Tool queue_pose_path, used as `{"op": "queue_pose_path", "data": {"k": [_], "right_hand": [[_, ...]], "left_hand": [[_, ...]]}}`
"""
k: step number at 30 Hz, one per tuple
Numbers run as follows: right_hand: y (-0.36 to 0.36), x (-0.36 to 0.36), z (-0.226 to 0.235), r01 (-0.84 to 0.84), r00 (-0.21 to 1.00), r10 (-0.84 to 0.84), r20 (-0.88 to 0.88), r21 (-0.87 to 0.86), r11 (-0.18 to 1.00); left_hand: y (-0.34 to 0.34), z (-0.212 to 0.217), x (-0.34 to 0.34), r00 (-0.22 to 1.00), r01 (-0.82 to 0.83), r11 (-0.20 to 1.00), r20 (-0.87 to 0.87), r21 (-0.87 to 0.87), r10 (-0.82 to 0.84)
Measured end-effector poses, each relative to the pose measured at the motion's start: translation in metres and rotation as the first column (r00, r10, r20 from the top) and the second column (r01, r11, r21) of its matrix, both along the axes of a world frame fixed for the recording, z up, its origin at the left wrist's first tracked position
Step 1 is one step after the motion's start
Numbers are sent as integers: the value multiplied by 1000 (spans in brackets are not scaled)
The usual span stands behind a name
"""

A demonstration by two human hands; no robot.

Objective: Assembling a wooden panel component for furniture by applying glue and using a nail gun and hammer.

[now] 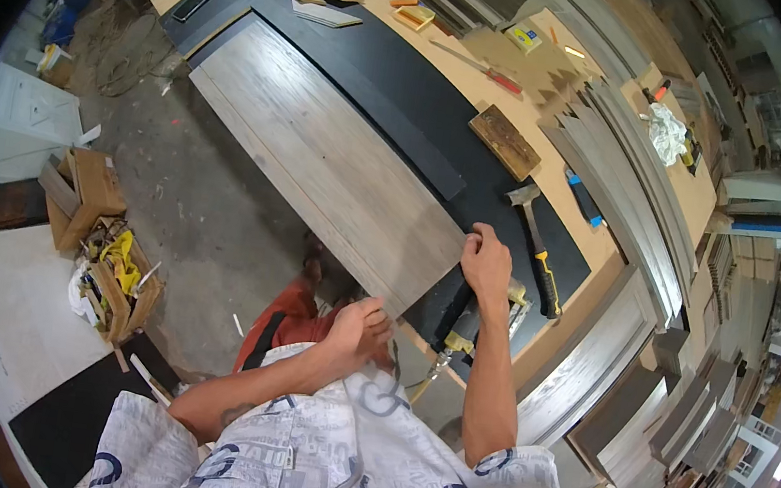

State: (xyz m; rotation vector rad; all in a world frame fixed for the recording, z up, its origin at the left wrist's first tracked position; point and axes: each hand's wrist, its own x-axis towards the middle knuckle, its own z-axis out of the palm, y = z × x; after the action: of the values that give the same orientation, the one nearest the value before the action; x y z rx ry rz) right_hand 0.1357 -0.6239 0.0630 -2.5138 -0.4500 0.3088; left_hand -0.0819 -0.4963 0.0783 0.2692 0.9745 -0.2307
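Along the counter's edge, over a black sheet, lies a long grey wood-grain board, one end turned toward the person. From where I stand, the right hand has its grip closed on the far corner of that end; the left hand curls at the near corner, though I can't tell whether its grip pinches or merely steadies. Set at opposite corners, they seem placed so the board won't skew. A hammer and a wooden block rest beyond, clear of the board, probably for easy reach. Beside the right forearm sits an air tool, partly hidden.
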Motion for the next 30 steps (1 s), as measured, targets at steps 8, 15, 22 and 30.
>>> {"op": "queue_pose_path", "data": {"k": [8, 15, 22, 30], "right_hand": [[14, -98, 22, 366, 925, -284, -251, 399, 841], [42, -136, -3, 591, 790, -356, -498, 467, 658], [56, -108, 0, 863, 502, -567, -653, 340, 374], [61, -109, 2, 880, 474, -720, -507, 279, 383]], "left_hand": [[131, -10, -19, 993, 16, 756, 79, 655, -90], [391, -14, 79, 989, 99, -591, -145, 801, -31], [550, -58, 144, 947, 101, -796, -303, 597, -108], [587, -86, 162, 887, 217, -524, -390, 824, -247]]}}
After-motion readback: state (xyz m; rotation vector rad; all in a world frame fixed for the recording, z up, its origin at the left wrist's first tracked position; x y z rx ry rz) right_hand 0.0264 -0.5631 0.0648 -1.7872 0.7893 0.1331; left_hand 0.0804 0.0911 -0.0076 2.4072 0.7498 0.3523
